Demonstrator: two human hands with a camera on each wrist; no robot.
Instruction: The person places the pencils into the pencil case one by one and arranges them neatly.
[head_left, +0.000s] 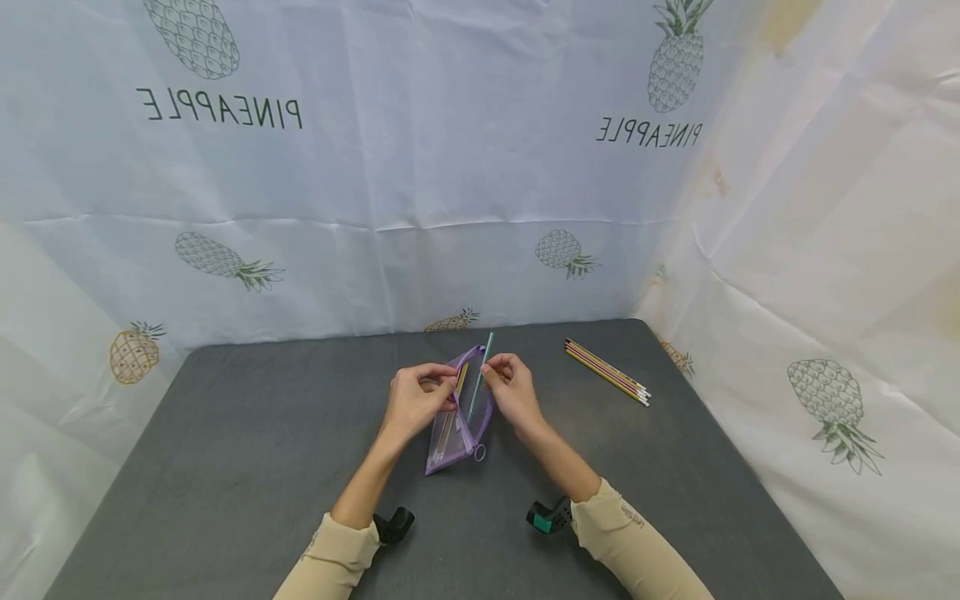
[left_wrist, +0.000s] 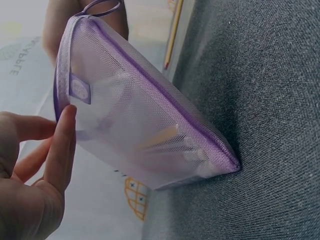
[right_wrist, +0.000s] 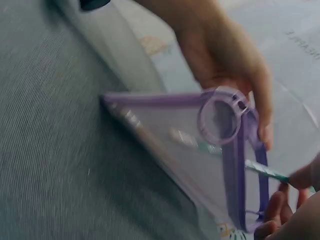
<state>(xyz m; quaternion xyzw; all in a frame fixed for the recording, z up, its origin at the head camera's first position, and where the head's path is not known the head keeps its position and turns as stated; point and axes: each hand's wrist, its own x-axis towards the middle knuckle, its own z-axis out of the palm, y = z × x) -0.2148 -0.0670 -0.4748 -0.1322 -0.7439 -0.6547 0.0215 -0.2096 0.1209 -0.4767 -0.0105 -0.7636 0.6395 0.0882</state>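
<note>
A purple mesh zip pouch point(head_left: 441, 457) is held tilted above the dark table, its mouth open and a lower corner at the tabletop. My left hand point(head_left: 414, 403) pinches the pouch's rim between thumb and fingers, as the left wrist view of the mesh pouch point(left_wrist: 120, 105) also shows. Between the thumb and fingers of my right hand point(head_left: 515, 393) is a teal pencil point(head_left: 491, 340). Its lower part is inside the pouch, seen through the mesh in the right wrist view. A yellow pencil point(head_left: 462, 379) and other slender pencils lie inside the pouch, partly blurred by mesh.
Several striped pencils point(head_left: 607, 372) lie together on the right of the dark table point(head_left: 247, 467). A ring pull point(right_wrist: 218, 121) hangs from the pouch's zip. White cloth point(head_left: 450, 167) printed with pineapples hangs behind and beside the table.
</note>
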